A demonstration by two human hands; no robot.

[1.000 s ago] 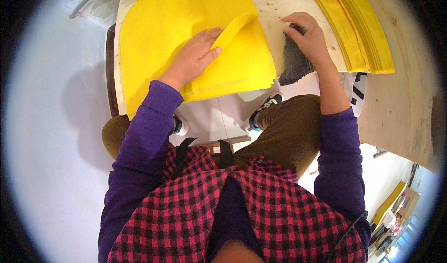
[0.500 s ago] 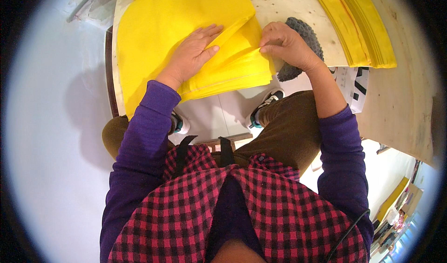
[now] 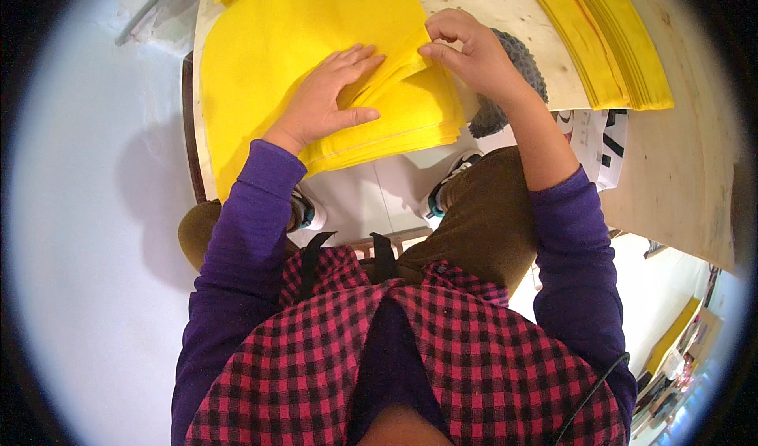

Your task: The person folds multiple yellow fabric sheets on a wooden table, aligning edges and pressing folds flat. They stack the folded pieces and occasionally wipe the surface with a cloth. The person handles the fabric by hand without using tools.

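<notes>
A pile of bright yellow cloth sheets [image 3: 260, 59] lies on the pale wooden table, its near edge showing several layers. My left hand [image 3: 324, 99] rests flat on the upper sheet with its fingers spread. Thumb and fingers of my right hand [image 3: 474, 55] pinch the right edge of that sheet, lifting its corner into a slanted fold. Lower layers show beneath the raised corner. Partly behind my right hand and wrist sits a dark grey, nubbly cushion-like thing [image 3: 525, 61].
Strips of folded yellow cloth [image 3: 620, 39] are stacked at the far right of the table [image 3: 687, 146]. A white printed bag [image 3: 612, 150] hangs below the table edge, right of my knee. A pale wall [image 3: 87, 233] stands close on the left.
My right hand has moved up and slightly left, carrying the pinched cloth edge back from the lower layers. My left hand stays nearly in place, with its thumb spread wider.
</notes>
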